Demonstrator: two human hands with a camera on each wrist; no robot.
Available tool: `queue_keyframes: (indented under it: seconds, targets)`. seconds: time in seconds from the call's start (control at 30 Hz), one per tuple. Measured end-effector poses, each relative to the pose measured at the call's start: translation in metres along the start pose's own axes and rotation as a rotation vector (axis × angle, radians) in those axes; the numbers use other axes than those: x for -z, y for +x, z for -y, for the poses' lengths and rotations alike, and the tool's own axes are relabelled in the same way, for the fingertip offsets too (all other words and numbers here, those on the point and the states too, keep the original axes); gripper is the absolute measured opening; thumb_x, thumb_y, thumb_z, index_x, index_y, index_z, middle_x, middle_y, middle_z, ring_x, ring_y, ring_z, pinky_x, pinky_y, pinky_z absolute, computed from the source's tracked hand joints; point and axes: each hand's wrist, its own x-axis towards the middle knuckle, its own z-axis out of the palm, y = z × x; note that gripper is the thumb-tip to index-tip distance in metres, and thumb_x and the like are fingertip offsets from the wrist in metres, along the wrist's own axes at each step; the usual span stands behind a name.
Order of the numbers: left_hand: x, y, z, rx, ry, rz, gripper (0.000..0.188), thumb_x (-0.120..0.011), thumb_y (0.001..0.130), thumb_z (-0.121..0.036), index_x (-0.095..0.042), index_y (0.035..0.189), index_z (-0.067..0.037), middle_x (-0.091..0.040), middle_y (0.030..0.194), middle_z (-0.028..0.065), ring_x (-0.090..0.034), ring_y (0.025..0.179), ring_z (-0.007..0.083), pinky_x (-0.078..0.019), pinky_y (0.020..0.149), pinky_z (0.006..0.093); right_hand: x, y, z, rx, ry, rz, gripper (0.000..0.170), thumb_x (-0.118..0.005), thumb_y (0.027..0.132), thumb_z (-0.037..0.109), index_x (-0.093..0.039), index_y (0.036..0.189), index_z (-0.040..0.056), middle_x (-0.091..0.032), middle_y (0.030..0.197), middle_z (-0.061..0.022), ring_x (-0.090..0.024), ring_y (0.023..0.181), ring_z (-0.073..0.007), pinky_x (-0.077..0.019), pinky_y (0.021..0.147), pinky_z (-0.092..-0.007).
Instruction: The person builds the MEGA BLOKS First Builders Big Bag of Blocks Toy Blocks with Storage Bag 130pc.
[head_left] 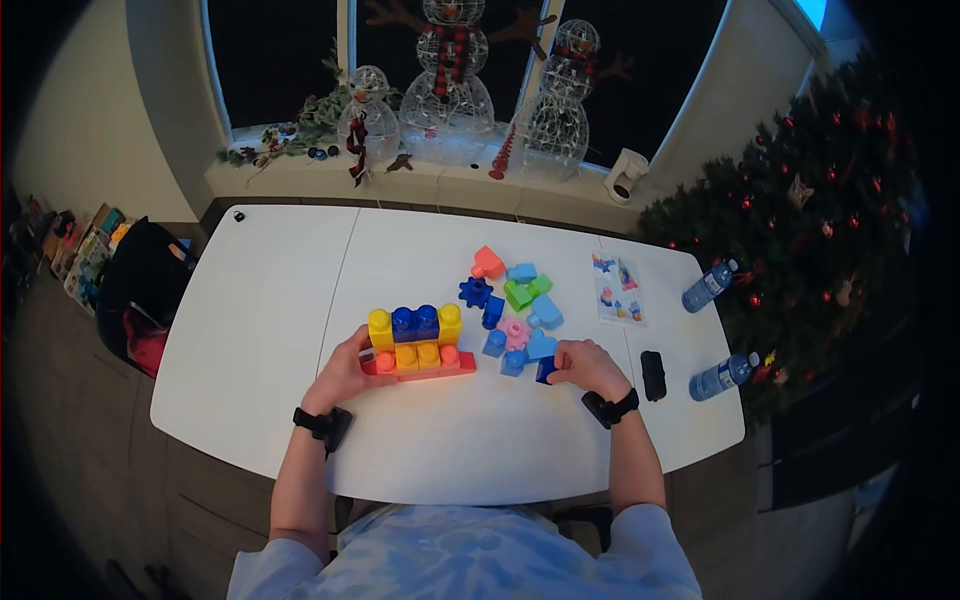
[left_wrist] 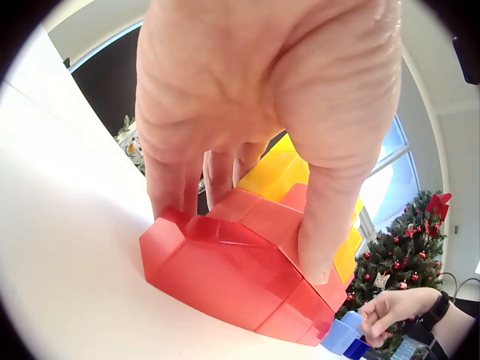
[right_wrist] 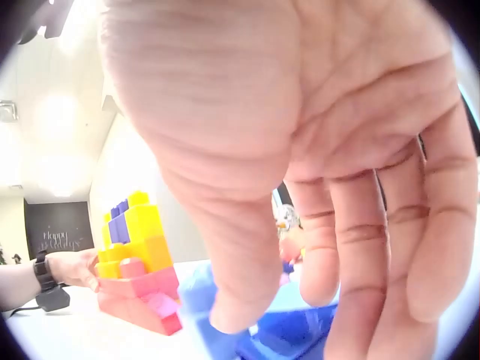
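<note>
In the head view, the left hand [head_left: 342, 375] grips the left end of a block structure, its red base [head_left: 425, 374] under yellow blocks [head_left: 380, 330] and dark blue blocks [head_left: 415, 325]. Thumb and fingers straddle the red base [left_wrist: 217, 266] in the left wrist view. To the right of the pile, the right hand [head_left: 592, 367] pinches a dark blue block [head_left: 545, 370] beside a light blue block [head_left: 541, 345]. The right wrist view has the right hand's thumb and fingers around the dark blue block [right_wrist: 289, 334], partly hidden.
Loose blocks, among them a pink gear block [head_left: 514, 333] and a green block [head_left: 519, 294], lie between the hands and farther back. A picture sheet [head_left: 620, 290], a black case [head_left: 653, 376] and two bottles [head_left: 708, 286] are at the right.
</note>
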Motion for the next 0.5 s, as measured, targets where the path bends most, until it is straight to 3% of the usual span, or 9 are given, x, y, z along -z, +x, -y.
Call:
queue_keyframes:
  seconds: [0.03,0.07,0.13,0.27,0.33,0.5]
  targets:
    - [-0.001,0.0,0.0,0.005,-0.008,-0.011,0.096,-0.094,0.071,-0.008,-0.041,0.152,-0.006,-0.06,0.141,0.0126,-0.058,0.132,0.0272,-0.0477,0.114,0.042,0.018,-0.002,0.02,-0.135,0.04,0.055,0.03,-0.087,0.077,0.03,-0.067,0.086,0.0079,-0.073,0.085,-0.0097,-0.07,0.085,-0.0319,-0.054,0.076,-0.0415]
    - [-0.002,-0.001,-0.001,0.007,-0.01,-0.016,0.096,-0.094,0.071,-0.008,-0.041,0.152,-0.006,-0.06,0.141,0.0126,-0.058,0.132,0.0272,-0.0477,0.114,0.042,0.024,0.007,0.024,-0.131,0.037,0.058,0.03,-0.087,0.077,0.03,-0.067,0.086,0.0079,-0.073,0.085,-0.0097,-0.07,0.085,-0.0319,-0.054,0.076,-0.0415]
    - [-0.004,-0.005,-0.007,-0.106,0.061,-0.086,0.091,-0.093,0.074,-0.01,-0.043,0.151,-0.006,-0.062,0.139,0.0126,-0.06,0.13,0.0265,-0.0469,0.115,0.0407,0.033,0.022,0.03,-0.036,-0.032,-0.197,0.029,-0.085,0.08,0.028,-0.068,0.09,0.0073,-0.074,0.085,-0.0105,-0.07,0.084,-0.0336,-0.0544,0.075,-0.0436]
    - [-0.006,-0.002,-0.017,-0.099,-0.051,-0.185,0.082,-0.089,0.08,-0.011,-0.045,0.15,-0.006,-0.06,0.143,0.0129,-0.06,0.131,0.0259,-0.0457,0.116,0.0404,0.017,0.09,0.039,0.181,0.012,-0.384,0.027,-0.083,0.081,0.021,-0.068,0.098,0.0067,-0.074,0.088,-0.011,-0.071,0.087,-0.035,-0.0554,0.077,-0.0458]
    - [-0.003,0.001,-0.019,-0.199,-0.134,-0.236,0.072,-0.084,0.086,-0.01,-0.049,0.148,-0.006,-0.061,0.143,0.0126,-0.059,0.132,0.0244,-0.0445,0.116,0.0393,-0.002,0.128,0.034,0.236,-0.178,-0.459,0.034,-0.082,0.08,0.016,-0.065,0.107,0.0055,-0.074,0.095,-0.0141,-0.072,0.093,-0.0361,-0.0573,0.081,-0.047]
    - [-0.001,0.007,-0.034,-0.236,-0.069,-0.257,0.053,-0.081,0.088,-0.007,-0.061,0.137,-0.005,-0.068,0.132,0.0106,-0.063,0.126,0.022,-0.0464,0.114,0.0364,-0.016,0.158,0.039,0.097,-0.282,-0.306,0.042,-0.083,0.076,0.014,-0.063,0.111,0.0043,-0.073,0.102,-0.0195,-0.072,0.099,-0.0374,-0.0588,0.084,-0.0476]
